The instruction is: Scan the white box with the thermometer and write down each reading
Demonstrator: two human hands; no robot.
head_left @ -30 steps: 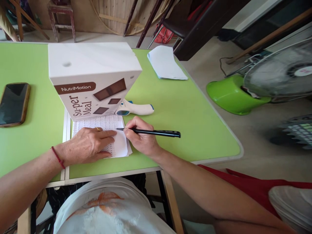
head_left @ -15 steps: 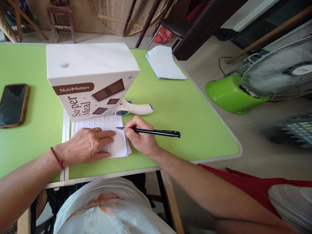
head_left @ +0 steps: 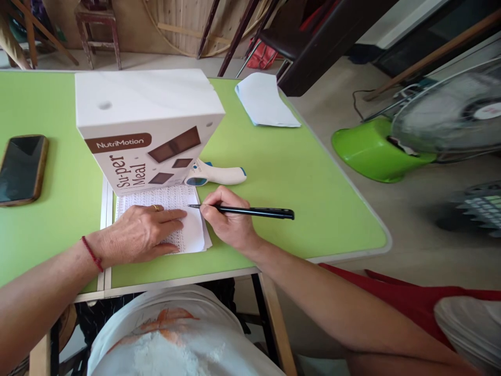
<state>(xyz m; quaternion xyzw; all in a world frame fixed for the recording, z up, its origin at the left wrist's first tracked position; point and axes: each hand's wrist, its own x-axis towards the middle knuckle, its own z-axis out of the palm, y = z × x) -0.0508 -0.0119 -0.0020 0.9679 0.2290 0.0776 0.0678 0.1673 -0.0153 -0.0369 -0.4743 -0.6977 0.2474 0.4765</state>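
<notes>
A black pen (head_left: 258, 211) is pinched in my right hand (head_left: 229, 216), its tip at the sheet of paper (head_left: 195, 230). Dense rows of handwriting cover much of that sheet, with a blank strip along its right side. My left hand (head_left: 144, 232) lies flat on the paper, fingers stretched toward the pen tip and holding nothing. Just beyond the sheet stands a white NutriMotion box (head_left: 151, 125), which hides the paper's far edge. Beside the box's lower right corner lies a white and blue handheld thermometer (head_left: 219, 175).
The green table (head_left: 313, 203) has a pale edge. A phone (head_left: 21, 169) lies at the left, and folded white papers (head_left: 266, 99) rest near the far edge. On the floor to the right are a green stool (head_left: 364, 151) and a fan (head_left: 450, 115).
The pen's back end has swung slightly right and my right hand has shifted a little to the right. My left hand stays in place on the paper.
</notes>
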